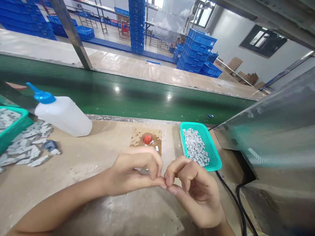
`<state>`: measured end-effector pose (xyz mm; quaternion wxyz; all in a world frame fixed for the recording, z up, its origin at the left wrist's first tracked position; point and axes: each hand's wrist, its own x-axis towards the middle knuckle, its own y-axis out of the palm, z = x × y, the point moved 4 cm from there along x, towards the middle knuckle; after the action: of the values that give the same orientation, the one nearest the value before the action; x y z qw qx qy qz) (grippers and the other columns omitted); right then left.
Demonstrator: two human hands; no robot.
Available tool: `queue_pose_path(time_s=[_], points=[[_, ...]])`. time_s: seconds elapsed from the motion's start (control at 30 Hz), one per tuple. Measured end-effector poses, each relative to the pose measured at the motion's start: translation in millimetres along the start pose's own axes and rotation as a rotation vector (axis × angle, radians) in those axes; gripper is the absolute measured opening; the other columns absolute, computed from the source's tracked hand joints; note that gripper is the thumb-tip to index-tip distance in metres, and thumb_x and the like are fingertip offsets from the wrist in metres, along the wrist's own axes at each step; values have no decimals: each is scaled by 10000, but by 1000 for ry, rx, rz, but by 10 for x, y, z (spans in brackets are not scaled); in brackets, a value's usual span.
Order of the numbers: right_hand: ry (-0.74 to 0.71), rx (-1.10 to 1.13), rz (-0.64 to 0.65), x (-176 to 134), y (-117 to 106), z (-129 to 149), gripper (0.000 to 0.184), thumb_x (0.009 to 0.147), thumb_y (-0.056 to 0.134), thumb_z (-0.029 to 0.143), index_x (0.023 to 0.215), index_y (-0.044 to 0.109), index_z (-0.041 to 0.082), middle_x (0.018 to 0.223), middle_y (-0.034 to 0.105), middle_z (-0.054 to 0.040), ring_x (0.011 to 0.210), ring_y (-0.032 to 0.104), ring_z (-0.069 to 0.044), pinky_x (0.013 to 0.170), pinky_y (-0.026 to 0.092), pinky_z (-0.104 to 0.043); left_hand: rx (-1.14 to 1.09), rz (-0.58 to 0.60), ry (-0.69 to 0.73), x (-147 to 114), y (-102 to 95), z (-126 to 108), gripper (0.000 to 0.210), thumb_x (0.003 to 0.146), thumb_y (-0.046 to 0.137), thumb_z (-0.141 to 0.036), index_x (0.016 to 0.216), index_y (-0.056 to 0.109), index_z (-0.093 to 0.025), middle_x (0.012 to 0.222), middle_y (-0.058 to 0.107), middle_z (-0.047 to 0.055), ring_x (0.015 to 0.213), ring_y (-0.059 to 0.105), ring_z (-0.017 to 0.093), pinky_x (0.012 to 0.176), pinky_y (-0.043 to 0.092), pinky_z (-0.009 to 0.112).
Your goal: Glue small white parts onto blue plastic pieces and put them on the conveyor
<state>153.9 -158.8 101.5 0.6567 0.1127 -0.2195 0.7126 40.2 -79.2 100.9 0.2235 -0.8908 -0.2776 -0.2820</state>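
Observation:
My left hand point(137, 168) and my right hand point(195, 188) meet at the fingertips above the table. Both are closed in a pinch, thumb against forefinger. Whatever lies between the fingertips is too small or too hidden to make out. Just beyond them is a stained brown board point(137, 133) with a small red cap point(147, 139) on it. A small white piece point(157, 148) lies near the board's lower right part. Behind my right hand stands a turquoise basket point(214, 157) holding many small grey-white pieces point(195, 146).
A white squeeze bottle point(65, 114) with a blue nozzle stands at the left. Beside it, grey-white pieces point(27, 149) are heaped by another green basket point(17, 131). A green conveyor belt point(137, 95) runs behind the table. Metal housing point(275, 141) and black cables point(232, 190) are at the right.

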Motion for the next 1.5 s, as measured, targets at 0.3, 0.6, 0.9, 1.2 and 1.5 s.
queue_pose_path(time_s=[0.3,0.6,0.9,1.2,1.5], points=[[-64,-22,108,4,49,27,268,756,477,-27,732,354,210,812,565,-25,800,554,-129,647,475,-233,-361,209,-488,-10,88,210,291,571,746,-153,509,462,-139,546,562,-28,513,501,62,498,402,173],[-99,-116,217,29,79,16,245,737,392,-37,739,352,204,764,479,-18,711,480,-108,640,457,-234,-360,299,-673,-28,142,324,300,552,744,-197,494,457,-134,524,518,-49,522,453,62,495,357,189],[-103,-126,347,37,86,-46,229,739,339,-4,756,311,223,757,434,-17,709,444,-123,619,430,-243,-472,316,-762,-44,223,370,353,478,773,-201,497,427,-132,491,446,-78,490,380,41,469,341,169],[-70,-54,344,39,120,-32,251,726,340,-23,736,284,222,753,447,-20,700,438,-122,619,425,-249,-448,342,-735,-38,221,349,398,452,783,-305,474,426,-131,475,430,-77,477,359,39,429,300,168],[-83,-33,351,40,126,-24,250,740,331,-18,719,281,226,726,459,-14,675,459,-119,612,440,-251,-489,362,-736,-58,233,367,394,435,796,-282,481,438,-125,485,466,-70,483,377,42,444,306,172]])
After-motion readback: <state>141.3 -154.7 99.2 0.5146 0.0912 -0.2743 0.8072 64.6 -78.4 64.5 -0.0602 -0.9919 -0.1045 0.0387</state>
